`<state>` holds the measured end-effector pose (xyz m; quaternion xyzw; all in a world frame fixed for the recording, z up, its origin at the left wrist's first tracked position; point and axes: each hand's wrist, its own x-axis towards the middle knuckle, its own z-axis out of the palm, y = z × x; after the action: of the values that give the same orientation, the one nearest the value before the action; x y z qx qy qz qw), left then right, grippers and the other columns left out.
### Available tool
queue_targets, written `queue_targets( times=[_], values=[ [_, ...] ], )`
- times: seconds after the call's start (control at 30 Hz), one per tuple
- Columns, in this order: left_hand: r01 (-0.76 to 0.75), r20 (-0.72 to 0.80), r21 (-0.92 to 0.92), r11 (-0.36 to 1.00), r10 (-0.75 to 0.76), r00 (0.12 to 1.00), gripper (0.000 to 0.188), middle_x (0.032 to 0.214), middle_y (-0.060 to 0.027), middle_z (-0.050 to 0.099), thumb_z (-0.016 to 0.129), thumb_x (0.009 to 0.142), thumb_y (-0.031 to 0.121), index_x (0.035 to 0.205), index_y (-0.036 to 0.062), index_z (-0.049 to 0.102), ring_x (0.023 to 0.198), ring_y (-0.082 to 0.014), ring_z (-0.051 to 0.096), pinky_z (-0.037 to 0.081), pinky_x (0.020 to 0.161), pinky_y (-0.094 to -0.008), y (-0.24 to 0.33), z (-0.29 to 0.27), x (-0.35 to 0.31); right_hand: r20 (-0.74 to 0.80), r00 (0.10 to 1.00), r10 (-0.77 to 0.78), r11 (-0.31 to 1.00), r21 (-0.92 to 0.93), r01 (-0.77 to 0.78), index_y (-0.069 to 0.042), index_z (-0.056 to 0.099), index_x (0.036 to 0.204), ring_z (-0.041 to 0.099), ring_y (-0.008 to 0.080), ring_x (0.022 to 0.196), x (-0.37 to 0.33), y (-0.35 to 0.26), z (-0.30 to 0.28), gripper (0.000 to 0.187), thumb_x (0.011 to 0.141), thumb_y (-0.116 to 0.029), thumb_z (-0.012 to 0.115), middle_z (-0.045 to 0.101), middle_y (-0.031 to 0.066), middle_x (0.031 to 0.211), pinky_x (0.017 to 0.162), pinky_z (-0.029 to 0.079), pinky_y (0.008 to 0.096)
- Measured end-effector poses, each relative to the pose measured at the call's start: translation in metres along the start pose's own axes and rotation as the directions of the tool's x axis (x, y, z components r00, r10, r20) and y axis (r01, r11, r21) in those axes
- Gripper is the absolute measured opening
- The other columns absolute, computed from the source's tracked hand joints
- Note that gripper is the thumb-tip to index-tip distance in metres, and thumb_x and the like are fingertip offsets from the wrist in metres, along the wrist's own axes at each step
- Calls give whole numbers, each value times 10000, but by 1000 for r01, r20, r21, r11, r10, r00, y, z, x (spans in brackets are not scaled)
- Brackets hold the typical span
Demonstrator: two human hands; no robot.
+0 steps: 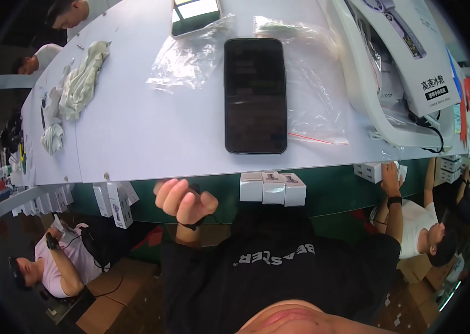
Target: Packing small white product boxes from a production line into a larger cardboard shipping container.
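Observation:
My left hand (182, 203) is raised just off the table's near edge, its fingers loosely curled and the thumb apart from them. Nothing shows in it, and a dark band circles the wrist. Over at the right, my right hand (392, 179) has its fingers closed around a small white box (368, 172); the box's far side is partly hidden by the hand. Between my hands, three small white boxes (273, 189) with a printed picture stand side by side on a green surface (213, 192). The black phone (255, 96) lies screen up on the white table (151, 131).
Clear plastic bags (318, 106) lie beside the phone, with another phone (195, 16) beyond. A white tray (357, 72) holds a large printed carton (421, 61) and cables. White gloves (82, 83) lie left. More boxes (117, 203) stand left; a person (68, 261) sits there.

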<state>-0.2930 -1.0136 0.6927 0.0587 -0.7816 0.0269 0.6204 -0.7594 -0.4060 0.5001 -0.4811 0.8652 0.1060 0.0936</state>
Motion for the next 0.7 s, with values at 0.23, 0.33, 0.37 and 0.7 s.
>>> queue_targets(
  times=[0.23,0.33,0.37,0.7],
  values=[
    [25,103,-27,999,-22,994,271,1069,-103,585,573,891,136,1145,136,479,1063,-288,572,490,927,-461,-6,9,58,51,999,-5,990,-142,12,-64,446,1438,440,446,1289,31,-28,-56,714,770,-21,695,464,203,1439,1080,410,493],
    [91,157,-82,992,-77,985,238,1079,-99,590,558,913,174,1136,139,485,1061,-285,579,485,939,-471,2,17,76,142,989,30,994,-112,-14,-67,453,1435,445,440,1283,34,-15,-51,671,800,-21,662,467,197,1439,1078,412,495],
    [111,176,-75,991,-96,980,230,1088,-95,593,557,923,197,1137,140,496,1059,-286,582,482,944,-477,6,18,83,217,973,76,991,-126,-50,-68,453,1436,452,435,1276,37,-16,-49,652,814,-28,647,473,198,1435,1077,412,494],
    [76,433,92,993,-109,895,400,1182,-131,612,509,1007,481,1086,120,662,1148,-352,561,479,985,-547,20,18,114,397,917,31,989,-144,29,-66,429,1456,514,440,1204,47,-52,-102,640,833,-13,563,510,244,1382,1032,444,504]
  ],
)
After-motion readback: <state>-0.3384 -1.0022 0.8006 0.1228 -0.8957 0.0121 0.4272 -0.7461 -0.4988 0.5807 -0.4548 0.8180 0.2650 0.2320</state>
